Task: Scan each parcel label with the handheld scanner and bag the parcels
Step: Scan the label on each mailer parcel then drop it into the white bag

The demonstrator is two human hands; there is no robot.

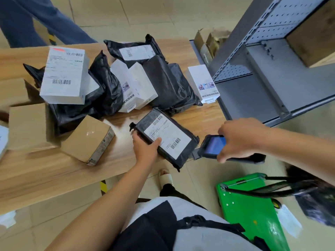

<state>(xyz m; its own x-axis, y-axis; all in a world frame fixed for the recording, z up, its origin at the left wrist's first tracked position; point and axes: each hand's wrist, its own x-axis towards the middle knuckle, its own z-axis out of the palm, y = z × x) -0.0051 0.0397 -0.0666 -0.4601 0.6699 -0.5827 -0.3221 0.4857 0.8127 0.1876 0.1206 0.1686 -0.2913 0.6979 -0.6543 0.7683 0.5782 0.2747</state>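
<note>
My left hand (146, 147) grips the near left edge of a flat black parcel (183, 153) with a white barcode label (167, 138), which rests at the table's front edge. My right hand (239, 140) holds the black handheld scanner (213, 146), its screen lit blue, just right of that parcel with its head pointing at the label. Further back on the wooden table (54, 176) lie several more parcels: black mailer bags (163, 82), white boxes (65, 75) and brown cartons (88, 140).
A grey metal shelf rack (272, 78) stands to the right of the table. A green cart (252, 209) with a black bag (319, 196) on its frame sits on the floor at lower right. Another person's legs (36, 20) are behind the table.
</note>
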